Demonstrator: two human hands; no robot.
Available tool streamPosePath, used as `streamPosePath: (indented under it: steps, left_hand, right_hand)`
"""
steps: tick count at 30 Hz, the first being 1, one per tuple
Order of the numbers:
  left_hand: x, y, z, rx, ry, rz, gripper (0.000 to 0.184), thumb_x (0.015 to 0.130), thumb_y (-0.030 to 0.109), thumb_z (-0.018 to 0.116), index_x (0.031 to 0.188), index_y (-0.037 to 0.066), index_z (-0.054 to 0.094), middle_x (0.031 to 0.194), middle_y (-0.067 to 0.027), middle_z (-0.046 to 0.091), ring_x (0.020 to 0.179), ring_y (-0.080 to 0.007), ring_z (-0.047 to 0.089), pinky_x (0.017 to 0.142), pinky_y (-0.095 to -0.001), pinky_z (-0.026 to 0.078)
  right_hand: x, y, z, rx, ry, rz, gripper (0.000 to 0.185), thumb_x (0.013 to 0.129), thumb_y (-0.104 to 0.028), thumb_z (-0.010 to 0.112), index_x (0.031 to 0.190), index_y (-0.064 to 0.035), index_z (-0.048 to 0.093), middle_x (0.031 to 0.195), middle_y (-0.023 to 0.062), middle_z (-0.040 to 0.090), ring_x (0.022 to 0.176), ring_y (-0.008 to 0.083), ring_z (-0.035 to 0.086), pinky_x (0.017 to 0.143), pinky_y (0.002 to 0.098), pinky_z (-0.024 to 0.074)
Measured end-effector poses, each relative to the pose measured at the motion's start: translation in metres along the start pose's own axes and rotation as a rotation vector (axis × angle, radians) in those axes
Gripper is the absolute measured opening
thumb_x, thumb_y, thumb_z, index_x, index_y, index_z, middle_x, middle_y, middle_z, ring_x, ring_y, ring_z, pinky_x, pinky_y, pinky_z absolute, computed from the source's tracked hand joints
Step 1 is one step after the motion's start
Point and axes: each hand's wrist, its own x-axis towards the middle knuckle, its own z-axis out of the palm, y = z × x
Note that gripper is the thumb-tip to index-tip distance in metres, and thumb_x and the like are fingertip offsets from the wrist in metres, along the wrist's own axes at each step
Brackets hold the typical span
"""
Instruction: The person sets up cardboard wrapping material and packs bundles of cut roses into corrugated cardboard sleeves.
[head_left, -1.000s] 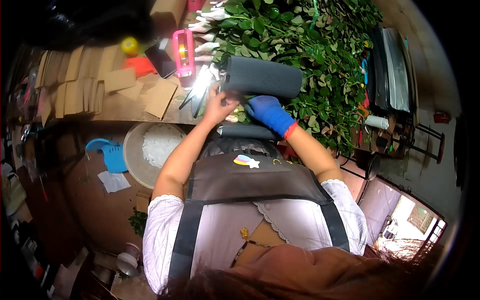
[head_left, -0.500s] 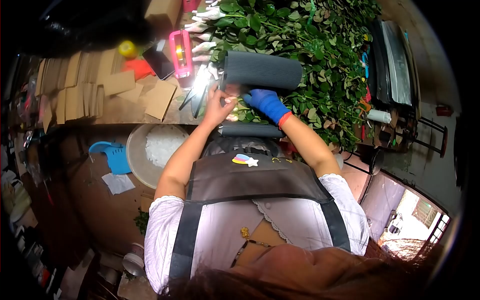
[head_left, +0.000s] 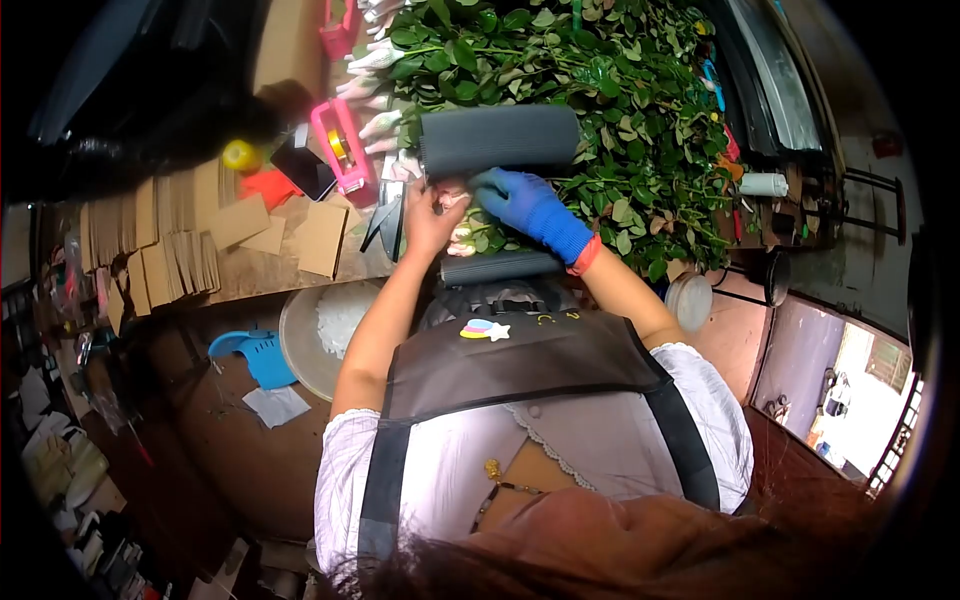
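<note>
My bare left hand has its thumb and fingers closed around a pale pink rose head. Close by on the right, my right hand, in a blue knitted glove, curls its fingers over the stem side of the roses; what lies under its fingertips is hidden. More pale rose heads with green leaves lie below and between the hands. A dark ribbed corrugated sheet stands curled just beyond my hands, and its near edge shows at the table's front. Scissors lie left of my left hand.
Leafy rose stems cover the right of the table, with netted rose heads at their left end. A pink tape dispenser, a phone and cardboard pieces lie left. Below stands a tub.
The whole view has shifted and turned slightly. My gloved right hand has moved nearer to my left hand and the rose heads. My left hand stays at the roses.
</note>
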Motion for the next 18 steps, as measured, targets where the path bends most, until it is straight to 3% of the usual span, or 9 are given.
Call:
streamPosePath:
  steps: [1, 4, 5, 8, 11, 14, 17, 18]
  left_hand:
    - [-0.001, 0.005, -0.001, -0.006, 0.006, -0.015, 0.039, 0.076, 0.027, 0.082, 0.108, 0.008, 0.073, 0.123, -0.0129, 0.058, 0.103, -0.0282, 0.06, 0.09, -0.0365, 0.049]
    - [-0.004, 0.01, -0.005, -0.074, -0.022, -0.026, 0.035, 0.076, 0.025, 0.082, 0.106, 0.008, 0.073, 0.121, -0.0118, 0.058, 0.102, -0.0265, 0.061, 0.09, -0.0357, 0.049]
    - [-0.003, 0.011, -0.004, -0.108, -0.029, -0.029, 0.033, 0.076, 0.024, 0.081, 0.105, 0.008, 0.074, 0.121, -0.0114, 0.059, 0.102, -0.026, 0.061, 0.09, -0.0355, 0.049]
    - [-0.004, 0.01, -0.004, -0.072, -0.04, -0.048, 0.032, 0.076, 0.013, 0.082, 0.105, 0.005, 0.073, 0.11, -0.0109, 0.062, 0.107, -0.0257, 0.059, 0.095, -0.0345, 0.046]
    - [-0.003, 0.007, -0.004, -0.058, -0.035, -0.017, 0.028, 0.076, 0.011, 0.082, 0.101, 0.004, 0.072, 0.103, -0.0092, 0.062, 0.094, -0.0231, 0.063, 0.087, -0.0334, 0.05]
    - [-0.003, 0.005, -0.005, -0.05, -0.082, -0.101, 0.029, 0.075, 0.018, 0.082, 0.1, 0.006, 0.073, 0.11, -0.0104, 0.061, 0.096, -0.0254, 0.063, 0.088, -0.0352, 0.051]
    - [-0.001, 0.002, -0.003, -0.022, -0.077, -0.104, 0.031, 0.075, 0.021, 0.082, 0.101, 0.008, 0.073, 0.116, -0.0119, 0.06, 0.098, -0.0276, 0.064, 0.089, -0.0369, 0.051]
    - [-0.002, 0.0, -0.002, -0.008, -0.06, -0.091, 0.031, 0.074, 0.021, 0.082, 0.101, 0.008, 0.073, 0.117, -0.0124, 0.06, 0.098, -0.028, 0.064, 0.089, -0.0372, 0.051]
  right_hand:
    - [-0.001, 0.003, 0.004, 0.022, 0.109, -0.086, 0.035, 0.087, -0.032, 0.063, 0.112, -0.0086, 0.067, 0.103, 0.0188, 0.069, 0.094, 0.0387, 0.066, 0.084, 0.0475, 0.0522]
    - [0.0, 0.013, 0.013, -0.251, 0.059, -0.081, 0.032, 0.088, -0.029, 0.066, 0.111, -0.0082, 0.068, 0.103, 0.0187, 0.069, 0.094, 0.0383, 0.066, 0.083, 0.0467, 0.0529]
    - [0.002, 0.015, 0.014, -0.347, -0.053, -0.03, 0.029, 0.087, -0.027, 0.064, 0.108, -0.0072, 0.067, 0.101, 0.0193, 0.069, 0.094, 0.0385, 0.066, 0.081, 0.0475, 0.0531]
    - [0.009, 0.013, 0.029, -0.462, -0.01, -0.048, 0.028, 0.087, -0.027, 0.062, 0.107, -0.0081, 0.067, 0.1, 0.0191, 0.069, 0.093, 0.038, 0.067, 0.081, 0.0488, 0.0533]
    - [0.013, 0.012, 0.037, -0.607, -0.026, -0.047, 0.028, 0.088, -0.027, 0.059, 0.11, -0.0102, 0.066, 0.102, 0.019, 0.069, 0.092, 0.0384, 0.067, 0.08, 0.0491, 0.0537]
    - [0.019, 0.026, 0.049, -0.651, -0.17, -0.011, 0.027, 0.088, -0.023, 0.06, 0.111, -0.0109, 0.065, 0.107, 0.0178, 0.069, 0.094, 0.0378, 0.067, 0.08, 0.0484, 0.0542]
    - [0.01, 0.002, 0.024, -0.571, -0.146, -0.097, 0.025, 0.091, -0.016, 0.057, 0.111, -0.0102, 0.07, 0.111, 0.016, 0.069, 0.099, 0.0338, 0.068, 0.081, 0.0439, 0.0548]
    - [0.003, -0.006, 0.011, -0.344, -0.073, -0.183, 0.026, 0.092, -0.016, 0.057, 0.114, -0.0102, 0.07, 0.111, 0.0162, 0.07, 0.099, 0.0337, 0.068, 0.082, 0.0429, 0.0547]
